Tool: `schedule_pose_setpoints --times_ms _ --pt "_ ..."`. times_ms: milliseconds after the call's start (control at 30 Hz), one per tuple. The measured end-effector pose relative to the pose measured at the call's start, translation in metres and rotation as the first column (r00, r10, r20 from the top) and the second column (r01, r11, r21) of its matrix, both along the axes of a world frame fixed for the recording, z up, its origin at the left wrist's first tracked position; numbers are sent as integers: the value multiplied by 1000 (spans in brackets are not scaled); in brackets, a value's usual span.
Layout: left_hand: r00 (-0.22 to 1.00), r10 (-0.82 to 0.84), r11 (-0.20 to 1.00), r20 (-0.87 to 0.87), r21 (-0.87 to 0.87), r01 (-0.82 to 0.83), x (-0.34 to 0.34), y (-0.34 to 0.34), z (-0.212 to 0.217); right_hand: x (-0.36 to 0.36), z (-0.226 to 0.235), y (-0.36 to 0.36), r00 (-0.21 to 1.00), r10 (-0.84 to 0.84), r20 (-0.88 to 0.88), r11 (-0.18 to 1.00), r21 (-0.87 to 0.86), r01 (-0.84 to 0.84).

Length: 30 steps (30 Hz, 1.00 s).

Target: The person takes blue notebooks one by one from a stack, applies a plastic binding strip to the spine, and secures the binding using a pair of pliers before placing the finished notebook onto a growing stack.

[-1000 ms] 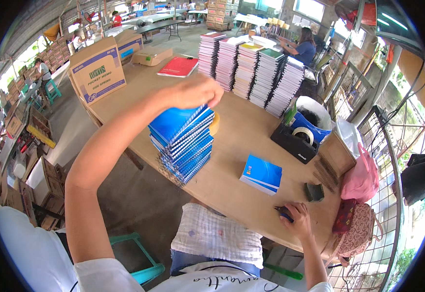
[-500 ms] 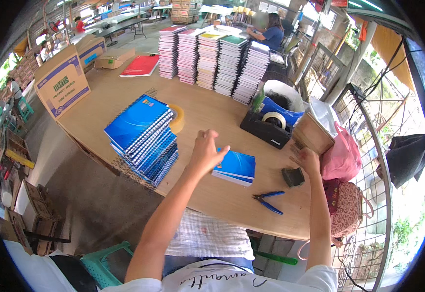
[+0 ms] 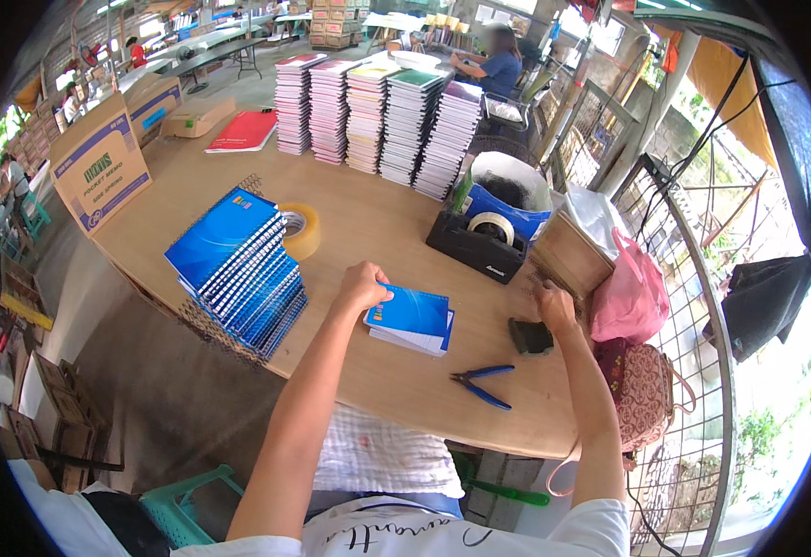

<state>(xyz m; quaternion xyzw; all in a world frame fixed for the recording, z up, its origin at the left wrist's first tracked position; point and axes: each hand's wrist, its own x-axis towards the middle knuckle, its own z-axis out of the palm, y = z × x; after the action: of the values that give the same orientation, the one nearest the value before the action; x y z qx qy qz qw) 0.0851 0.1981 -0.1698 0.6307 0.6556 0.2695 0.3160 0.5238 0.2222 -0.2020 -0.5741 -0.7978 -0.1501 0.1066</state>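
A short pile of small blue-covered notebooks [image 3: 409,313] lies on the table in front of me. My left hand [image 3: 362,288] pinches the top one at its upper left corner; that cover sits slightly askew over those beneath. Over at the right, my right hand [image 3: 554,304] has its fingers drawn together beside some thin dark coils [image 3: 537,280]. What it grips is too small to make out. Just below that hand stands a small dark block-shaped thing [image 3: 530,337]. Blue-handled cutting pliers [image 3: 485,383] lie nearer to me, handles apart.
Left, spiral-bound blue notebooks [image 3: 229,243] form a tall leaning stack beside a tape roll [image 3: 301,234]. Several notebook stacks [image 3: 366,116] line the back. A black tape dispenser [image 3: 476,243], pink bag [image 3: 630,295] and patterned bag [image 3: 648,395] occupy the right. A carton [image 3: 99,169] stands far left.
My left hand has come down from above the small notebooks and closed on the top one's corner. My right hand stays by the coils. The whole view has shifted slightly.
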Motion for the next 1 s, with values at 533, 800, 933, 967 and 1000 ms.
schedule_pose_setpoints --times_ms 533,800,933,967,1000 --pt "654 -536 561 -535 353 749 24 -71 27 -185 24 -199 680 77 -729 986 -45 -159" --pt "617 -625 579 -478 246 777 35 -51 26 -192 18 -190 734 -114 -670 986 -167 1" --pt "607 -547 547 -576 303 780 37 -56 16 -170 5 -188 825 85 -559 995 6 -98" --pt "596 -535 545 -599 294 785 38 -55 15 -160 1 -183 838 45 -544 999 7 -48" --pt "584 -523 544 -622 284 790 39 -57 16 -152 3 -177 848 3 -530 1000 9 2"
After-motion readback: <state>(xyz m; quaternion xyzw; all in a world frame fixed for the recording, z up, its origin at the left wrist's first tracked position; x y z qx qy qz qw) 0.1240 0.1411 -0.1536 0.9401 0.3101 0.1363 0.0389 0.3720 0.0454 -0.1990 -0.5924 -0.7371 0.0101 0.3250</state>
